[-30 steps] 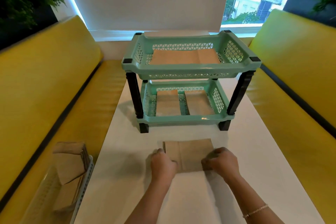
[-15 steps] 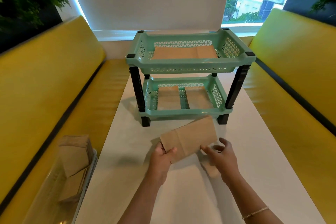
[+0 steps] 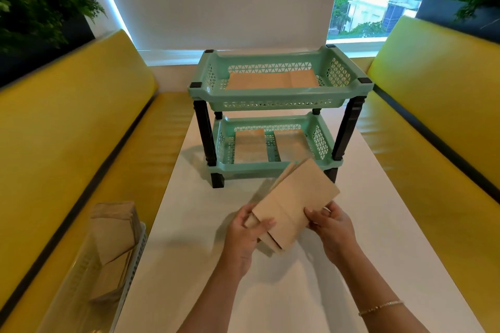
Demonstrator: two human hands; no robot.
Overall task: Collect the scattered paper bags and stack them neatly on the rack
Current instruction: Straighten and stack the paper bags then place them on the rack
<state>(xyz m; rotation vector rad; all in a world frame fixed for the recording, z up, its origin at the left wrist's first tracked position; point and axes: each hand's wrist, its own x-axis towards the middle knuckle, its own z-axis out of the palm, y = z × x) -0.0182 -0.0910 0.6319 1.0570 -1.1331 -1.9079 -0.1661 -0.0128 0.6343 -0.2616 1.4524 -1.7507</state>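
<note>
Set lengthwise between two yellow padded benches point(image 3: 67, 143): long white worktop point(image 3: 270, 292), carrying at its far end a mint-green two-tier plastic rack on black legs point(image 3: 273, 101). Already lying flat on the rack: tan paper bags across the upper tray point(image 3: 270, 80), two more side by side in the lower tray point(image 3: 249, 143). More folded bags heaped in a white slatted basket point(image 3: 136, 254) on the left bench, near. Lifted just clear of the worktop, near the rack's front: small stack of flat brown paper bags point(image 3: 295, 205), tilted, far end raised. Left hand point(image 3: 243, 235) pinching the near-left corner, thumb on top; right hand point(image 3: 331, 227) clasping the right edge, fingers curled around it. Likely feather-light, thin and floppy, prone to fanning or sliding apart; best gripped at opposite edges, squeezed lightly, kept level.
</note>
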